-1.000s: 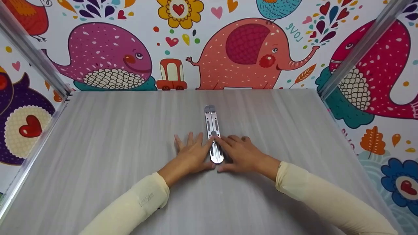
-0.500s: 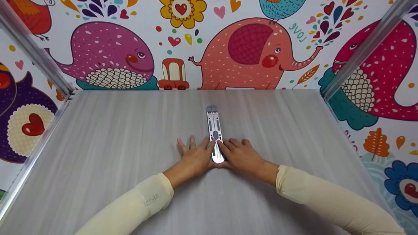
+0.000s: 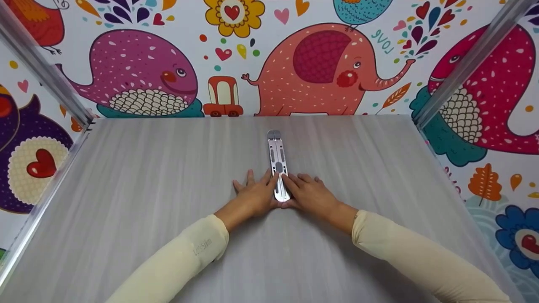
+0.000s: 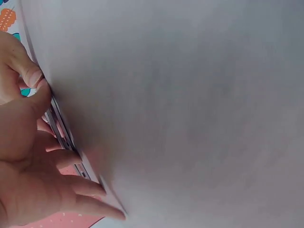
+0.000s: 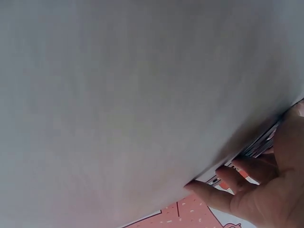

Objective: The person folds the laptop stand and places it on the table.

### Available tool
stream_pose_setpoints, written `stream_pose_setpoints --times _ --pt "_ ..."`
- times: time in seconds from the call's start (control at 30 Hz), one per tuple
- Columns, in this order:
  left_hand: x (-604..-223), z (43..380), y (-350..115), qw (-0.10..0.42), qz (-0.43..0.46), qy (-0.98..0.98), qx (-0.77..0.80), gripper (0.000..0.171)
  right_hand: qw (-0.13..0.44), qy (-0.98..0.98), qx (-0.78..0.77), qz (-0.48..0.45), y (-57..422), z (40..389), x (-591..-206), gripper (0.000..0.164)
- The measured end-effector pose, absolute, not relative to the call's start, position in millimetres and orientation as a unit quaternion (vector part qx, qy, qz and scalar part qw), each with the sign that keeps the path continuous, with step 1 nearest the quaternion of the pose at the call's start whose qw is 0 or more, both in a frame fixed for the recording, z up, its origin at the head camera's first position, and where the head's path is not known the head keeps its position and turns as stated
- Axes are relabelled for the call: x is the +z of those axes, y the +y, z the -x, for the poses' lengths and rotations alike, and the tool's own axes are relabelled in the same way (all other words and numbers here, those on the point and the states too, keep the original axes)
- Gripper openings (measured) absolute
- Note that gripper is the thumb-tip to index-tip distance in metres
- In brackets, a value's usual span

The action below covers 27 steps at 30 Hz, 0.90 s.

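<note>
A slim silver folded metal stand, looking like a collapsed laptop stand (image 3: pixel 276 153), lies lengthwise on the table in the head view, its grey-padded end away from me. My left hand (image 3: pixel 256 196) touches its left side, index fingertip at its upper face, other fingers spread on the table. On the opposite side my right hand (image 3: pixel 315 197) mirrors this, fingers extended. Both thumbs meet at the near end, close together. The left wrist view shows the stand's edge (image 4: pixel 67 137) behind my left fingers; in the right wrist view it is mostly hidden behind my right hand (image 5: pixel 266 190).
The grey wood-grain table (image 3: pixel 168 168) stretches around both hands. A wall printed with cartoon animals (image 3: pixel 311 71) stands at the back, with metal posts (image 3: pixel 459 71) at the corners. Cream sleeves (image 3: pixel 181 256) cover both forearms.
Both thumbs have come in against the stand's near end. Over the last half second the stand and both hands have slid slightly away from me, toward the back wall.
</note>
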<state>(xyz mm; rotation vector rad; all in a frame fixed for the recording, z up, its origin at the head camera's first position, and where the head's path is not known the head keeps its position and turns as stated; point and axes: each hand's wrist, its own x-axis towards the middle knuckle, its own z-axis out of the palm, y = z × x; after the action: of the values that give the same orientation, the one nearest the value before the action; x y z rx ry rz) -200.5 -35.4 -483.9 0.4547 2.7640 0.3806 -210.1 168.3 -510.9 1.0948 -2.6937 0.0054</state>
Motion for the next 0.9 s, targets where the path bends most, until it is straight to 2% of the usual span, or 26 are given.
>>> stream_pose_setpoints --times 0.7,0.9 --pt "-481 199 -47 0.126 -0.192 0.957 0.179 0.090 0.088 -0.921 0.034 -0.377 171 206 -509 0.078" --pt "-472 205 -53 0.129 -0.226 0.940 0.221 0.086 0.023 -0.911 0.091 -0.401 181 219 -489 0.081"
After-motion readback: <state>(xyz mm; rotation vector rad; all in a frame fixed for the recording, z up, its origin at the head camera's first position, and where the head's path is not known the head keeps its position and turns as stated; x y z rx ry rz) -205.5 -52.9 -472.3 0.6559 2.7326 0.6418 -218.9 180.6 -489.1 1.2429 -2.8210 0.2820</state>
